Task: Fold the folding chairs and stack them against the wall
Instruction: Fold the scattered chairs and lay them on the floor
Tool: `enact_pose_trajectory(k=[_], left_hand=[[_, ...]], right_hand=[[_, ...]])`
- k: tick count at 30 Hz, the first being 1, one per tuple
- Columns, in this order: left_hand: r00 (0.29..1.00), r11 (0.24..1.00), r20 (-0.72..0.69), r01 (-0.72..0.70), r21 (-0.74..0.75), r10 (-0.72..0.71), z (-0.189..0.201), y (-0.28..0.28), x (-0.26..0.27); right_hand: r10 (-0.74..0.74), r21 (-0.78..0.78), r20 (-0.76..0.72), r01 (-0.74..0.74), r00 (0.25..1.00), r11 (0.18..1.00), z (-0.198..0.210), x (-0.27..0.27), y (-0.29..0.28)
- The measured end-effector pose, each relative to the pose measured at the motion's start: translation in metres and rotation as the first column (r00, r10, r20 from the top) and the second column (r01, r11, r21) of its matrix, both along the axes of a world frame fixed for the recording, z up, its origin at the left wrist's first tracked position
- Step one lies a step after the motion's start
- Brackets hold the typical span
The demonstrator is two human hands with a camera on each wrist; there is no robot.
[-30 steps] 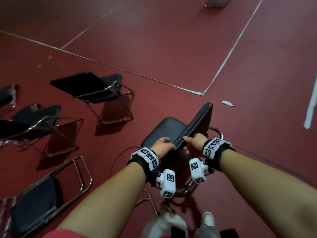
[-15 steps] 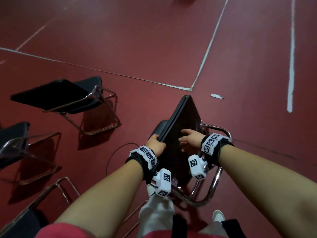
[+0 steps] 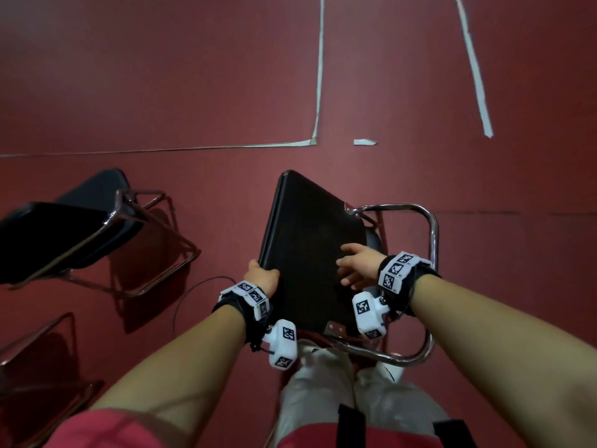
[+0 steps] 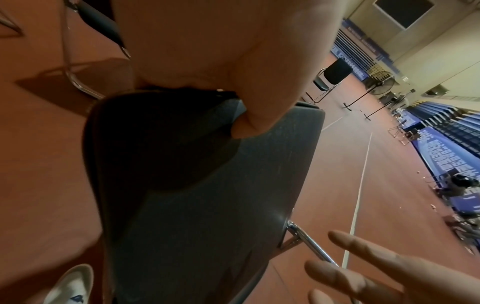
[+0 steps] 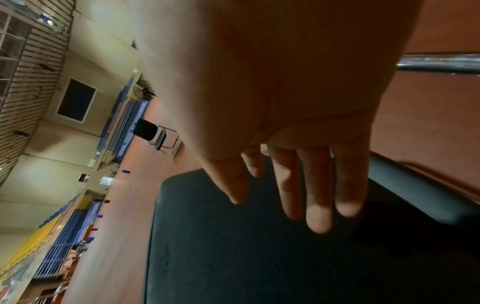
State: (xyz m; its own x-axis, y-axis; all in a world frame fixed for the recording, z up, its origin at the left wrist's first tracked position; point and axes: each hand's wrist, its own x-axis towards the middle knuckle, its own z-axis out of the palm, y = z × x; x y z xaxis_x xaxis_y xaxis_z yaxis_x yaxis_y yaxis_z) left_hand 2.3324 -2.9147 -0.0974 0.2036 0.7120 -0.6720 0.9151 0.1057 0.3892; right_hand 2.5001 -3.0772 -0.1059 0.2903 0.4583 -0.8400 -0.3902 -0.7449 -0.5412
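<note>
A black folding chair [image 3: 307, 240] with a chrome tube frame [image 3: 431, 240] stands in front of me, its seat panel swung up toward the backrest. My left hand [image 3: 261, 276] grips the near left edge of that panel, thumb on its underside [image 4: 254, 115]. My right hand [image 3: 357, 265] hovers over the panel's right part with straight, spread fingers [image 5: 319, 205]; I cannot tell whether they touch it. Another black folding chair [image 3: 71, 227] stands unfolded to the left.
More chrome chair frames [image 3: 42, 360] stand at the lower left. A thin cable [image 3: 193, 289] lies on the red floor beside the chair. White tape lines [image 3: 319, 76] cross the floor ahead. My shoes [image 3: 392, 371] are just behind the chair. Blue bleachers [image 4: 454, 127] line the far wall.
The seat panel has swung further up and its wide underside now faces me. My right hand let go of its edge and spread open. The view turned right.
</note>
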Motion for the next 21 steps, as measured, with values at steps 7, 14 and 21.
enact_pose_trajectory(k=[7,14,21], left_hand=[[1.0,0.999,-0.008,-0.004,0.045,0.004,-0.004,-0.003,-0.006],[1.0,0.998,-0.006,0.02,0.062,-0.019,-0.008,0.002,-0.009],[1.0,0.999,0.001,0.024,-0.047,-0.024,-0.034,0.051,-0.023]], right_hand=[[-0.03,-0.039,-0.01,0.03,0.999,0.999,-0.018,-0.011,-0.018],[-0.057,-0.065,-0.002,0.057,0.998,0.996,-0.023,-0.018,-0.021],[-0.206,-0.101,0.026,0.208,0.978,0.973,-0.038,-0.032,0.01]])
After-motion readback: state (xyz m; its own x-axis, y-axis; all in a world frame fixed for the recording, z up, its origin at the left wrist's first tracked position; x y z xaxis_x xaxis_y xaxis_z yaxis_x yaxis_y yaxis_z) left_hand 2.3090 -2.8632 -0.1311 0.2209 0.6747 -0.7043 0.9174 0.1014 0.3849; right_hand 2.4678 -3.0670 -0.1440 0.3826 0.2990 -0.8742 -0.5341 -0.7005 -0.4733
